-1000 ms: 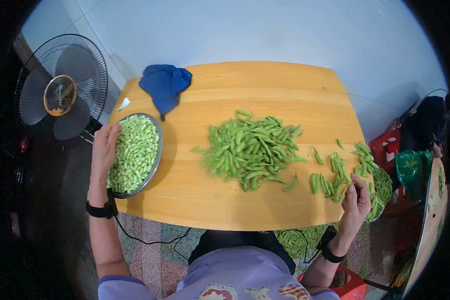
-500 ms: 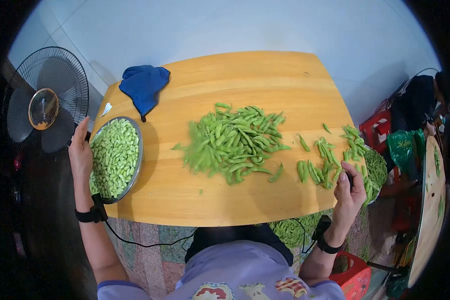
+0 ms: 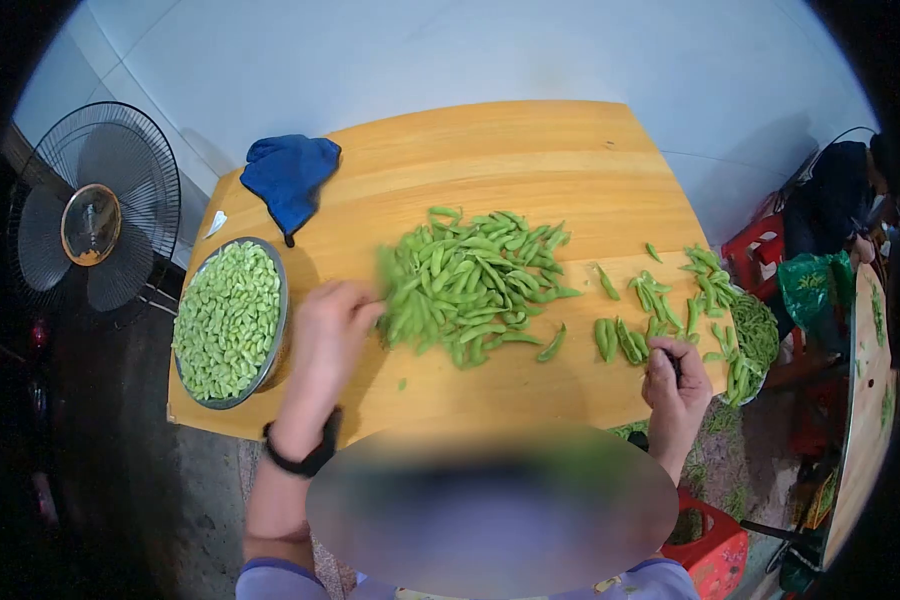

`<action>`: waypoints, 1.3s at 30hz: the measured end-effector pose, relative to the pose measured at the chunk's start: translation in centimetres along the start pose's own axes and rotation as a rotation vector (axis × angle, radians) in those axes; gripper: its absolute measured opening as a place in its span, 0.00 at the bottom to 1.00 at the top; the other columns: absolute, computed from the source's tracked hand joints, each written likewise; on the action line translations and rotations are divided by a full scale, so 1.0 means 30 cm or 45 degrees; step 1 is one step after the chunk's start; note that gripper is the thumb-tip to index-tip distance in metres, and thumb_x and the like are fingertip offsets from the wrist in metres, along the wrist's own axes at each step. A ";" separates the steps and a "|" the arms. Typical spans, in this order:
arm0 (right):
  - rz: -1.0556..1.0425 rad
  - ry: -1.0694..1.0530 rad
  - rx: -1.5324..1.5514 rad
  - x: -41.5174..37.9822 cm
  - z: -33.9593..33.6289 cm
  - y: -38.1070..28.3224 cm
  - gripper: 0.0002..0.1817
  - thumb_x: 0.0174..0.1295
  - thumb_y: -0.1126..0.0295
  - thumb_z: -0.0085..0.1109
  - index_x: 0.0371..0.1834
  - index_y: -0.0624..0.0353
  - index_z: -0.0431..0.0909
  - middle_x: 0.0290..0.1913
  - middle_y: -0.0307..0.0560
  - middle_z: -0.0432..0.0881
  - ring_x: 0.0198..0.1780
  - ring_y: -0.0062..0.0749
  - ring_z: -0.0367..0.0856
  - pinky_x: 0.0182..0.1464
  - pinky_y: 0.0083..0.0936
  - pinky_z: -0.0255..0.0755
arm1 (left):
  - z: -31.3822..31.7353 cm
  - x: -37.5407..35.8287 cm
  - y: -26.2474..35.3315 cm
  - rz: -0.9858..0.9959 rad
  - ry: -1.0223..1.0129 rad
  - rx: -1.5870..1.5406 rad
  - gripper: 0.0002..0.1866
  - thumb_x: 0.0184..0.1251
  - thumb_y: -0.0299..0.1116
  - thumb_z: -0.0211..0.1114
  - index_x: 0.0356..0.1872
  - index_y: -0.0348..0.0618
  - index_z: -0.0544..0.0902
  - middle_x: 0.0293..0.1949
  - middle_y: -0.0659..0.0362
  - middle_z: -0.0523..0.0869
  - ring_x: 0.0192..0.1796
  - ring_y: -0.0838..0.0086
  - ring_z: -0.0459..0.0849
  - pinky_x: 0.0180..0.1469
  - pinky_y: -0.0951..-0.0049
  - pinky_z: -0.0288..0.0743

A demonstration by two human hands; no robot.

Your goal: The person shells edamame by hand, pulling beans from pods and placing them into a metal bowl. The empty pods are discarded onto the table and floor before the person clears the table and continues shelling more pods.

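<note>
My left hand (image 3: pixel 335 318) is at the left edge of a heap of green edamame pods (image 3: pixel 475 275), fingers curled into a pinch and slightly blurred. Whatever is between its fingertips does not show. To its left stands a round metal bowl (image 3: pixel 285 335) full of shelled green beans (image 3: pixel 228 320). My right hand (image 3: pixel 680 378) is closed at the table's right side, with a small dark thing (image 3: pixel 676 366) partly showing between its fingers. Just beyond it lie loose pods (image 3: pixel 618 342) in small groups.
The wooden table (image 3: pixel 490 140) meets a pale wall. A blue cloth (image 3: pixel 292 180) lies at the back left, near a fan (image 3: pixel 92 225). Another heap of green pods or shells (image 3: pixel 756 335) sits past the right edge, by a red stool (image 3: pixel 715 545). At far right is a person's dark sleeve (image 3: pixel 830 200).
My left hand has moved from the bowl's outer left side across to the heap of pods, its fingers now curled. My right hand has shifted slightly left and nearer to me.
</note>
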State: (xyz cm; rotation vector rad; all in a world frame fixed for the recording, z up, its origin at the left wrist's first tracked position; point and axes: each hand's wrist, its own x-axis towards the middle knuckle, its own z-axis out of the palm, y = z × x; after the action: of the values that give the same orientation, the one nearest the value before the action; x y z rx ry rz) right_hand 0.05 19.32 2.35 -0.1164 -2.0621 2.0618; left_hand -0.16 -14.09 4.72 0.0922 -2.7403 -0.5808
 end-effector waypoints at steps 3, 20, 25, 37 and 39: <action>-0.010 -0.087 -0.221 -0.038 0.017 -0.010 0.06 0.57 0.77 0.54 0.37 0.66 0.75 0.26 0.36 0.74 0.27 0.14 0.68 0.29 0.12 0.63 | 0.158 0.054 -0.056 0.010 0.017 -0.029 0.10 0.47 0.29 0.67 0.29 0.33 0.79 0.27 0.49 0.80 0.31 0.60 0.79 0.35 0.67 0.72; -0.126 -0.772 -0.137 -0.048 0.113 -0.017 0.09 0.55 0.74 0.55 0.39 0.66 0.76 0.28 0.41 0.75 0.29 0.20 0.70 0.32 0.16 0.64 | 0.107 -0.085 0.258 -0.632 -0.615 -2.057 0.10 0.58 0.19 0.55 0.40 0.40 0.74 0.33 0.60 0.79 0.35 0.75 0.80 0.39 0.75 0.75; 0.051 -0.800 0.028 -0.048 0.084 -0.032 0.10 0.58 0.73 0.54 0.41 0.65 0.75 0.29 0.34 0.72 0.27 0.13 0.66 0.28 0.12 0.61 | 0.185 -0.107 0.369 -0.716 -0.685 -2.084 0.07 0.57 0.21 0.58 0.38 0.41 0.76 0.30 0.64 0.79 0.33 0.80 0.78 0.38 0.80 0.72; 0.124 -0.872 0.049 -0.051 0.017 0.005 0.11 0.56 0.73 0.58 0.40 0.66 0.74 0.30 0.42 0.76 0.31 0.20 0.71 0.33 0.18 0.67 | 0.241 -0.122 0.447 -0.446 -0.614 -1.793 0.02 0.54 0.21 0.61 0.28 0.40 0.78 0.26 0.67 0.77 0.30 0.86 0.72 0.34 0.84 0.66; 0.044 -0.868 -0.014 -0.050 0.008 0.004 0.10 0.56 0.74 0.58 0.39 0.66 0.74 0.29 0.43 0.76 0.31 0.21 0.72 0.34 0.19 0.67 | 0.242 -0.124 0.455 -0.342 -0.584 -1.672 0.03 0.52 0.21 0.62 0.26 0.40 0.77 0.25 0.67 0.76 0.30 0.86 0.72 0.35 0.84 0.66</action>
State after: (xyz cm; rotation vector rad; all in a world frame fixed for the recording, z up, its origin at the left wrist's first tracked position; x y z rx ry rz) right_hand 1.45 18.77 2.10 0.6396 -2.4297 2.3290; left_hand 0.95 1.67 2.85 -0.0037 -2.1217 -2.5315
